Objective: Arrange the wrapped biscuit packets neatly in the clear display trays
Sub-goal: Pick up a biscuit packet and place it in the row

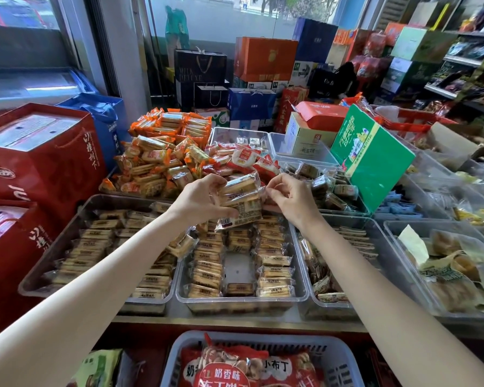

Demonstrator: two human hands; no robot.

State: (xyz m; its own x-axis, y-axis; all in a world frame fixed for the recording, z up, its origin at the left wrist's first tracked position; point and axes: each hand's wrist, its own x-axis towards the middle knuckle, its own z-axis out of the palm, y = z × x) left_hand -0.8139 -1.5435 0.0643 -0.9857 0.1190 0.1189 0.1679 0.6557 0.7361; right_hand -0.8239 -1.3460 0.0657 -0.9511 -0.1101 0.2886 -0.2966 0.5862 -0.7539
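Now | left hand [200, 201] grips biscuit packets [241, 201] | right hand [288, 201] pinches wrapper

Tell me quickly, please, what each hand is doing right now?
Left hand: grips a stack of clear-wrapped tan biscuit packets.
Right hand: pinches the same stack's right edge.

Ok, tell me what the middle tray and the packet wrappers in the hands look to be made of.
Middle tray: seemingly clear rigid plastic, glossy; its bare floor shows through and the rim catches light. Held biscuit packets: thin transparent film, apparently plastic, shiny and crinkled, with biscuits visible inside.
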